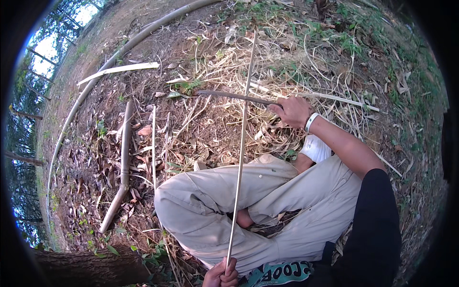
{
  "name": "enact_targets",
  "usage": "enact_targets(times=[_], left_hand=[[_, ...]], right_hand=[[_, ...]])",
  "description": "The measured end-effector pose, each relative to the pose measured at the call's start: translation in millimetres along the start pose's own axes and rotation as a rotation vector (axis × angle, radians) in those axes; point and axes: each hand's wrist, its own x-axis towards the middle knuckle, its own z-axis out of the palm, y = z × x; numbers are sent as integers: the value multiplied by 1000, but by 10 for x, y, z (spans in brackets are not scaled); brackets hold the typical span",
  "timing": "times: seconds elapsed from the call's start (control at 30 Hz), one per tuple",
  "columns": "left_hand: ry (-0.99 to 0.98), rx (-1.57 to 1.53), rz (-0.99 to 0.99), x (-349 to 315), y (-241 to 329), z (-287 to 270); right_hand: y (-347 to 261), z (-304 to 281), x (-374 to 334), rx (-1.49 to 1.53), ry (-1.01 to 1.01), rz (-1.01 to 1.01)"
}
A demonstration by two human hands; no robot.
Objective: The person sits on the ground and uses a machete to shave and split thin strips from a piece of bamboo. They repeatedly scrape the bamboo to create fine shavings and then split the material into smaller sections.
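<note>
My left hand (221,274), at the lower edge by my waist, is closed around the near end of a long, thin bamboo strip (240,167). The strip runs away from me over my crossed legs, and its far end lies over the ground litter. In my right hand (292,112) is a knife with a long dark blade (220,94), its tip toward the left. The blade crosses the strip beyond my knees and seems to touch it. My fingers hide most of the knife's handle.
Pale shavings (306,67) are heaped on the leafy ground ahead. A long bamboo pole (138,38) curves along the far left. Nearer lie a split bamboo piece (119,70), a thicker bamboo length (125,148) and a thin upright-looking strip (154,143). A tree trunk (91,268) is at lower left.
</note>
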Motion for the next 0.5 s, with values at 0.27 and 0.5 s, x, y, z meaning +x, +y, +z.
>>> enact_targets(times=[0.27,0.5], left_hand=[[-78,-94,12,14,-60,-59],[100,-23,-18,-30,7,-63]], right_hand=[[-289,-87,-208,-114,8,-345],[-42,13,43,-1,80,-18]])
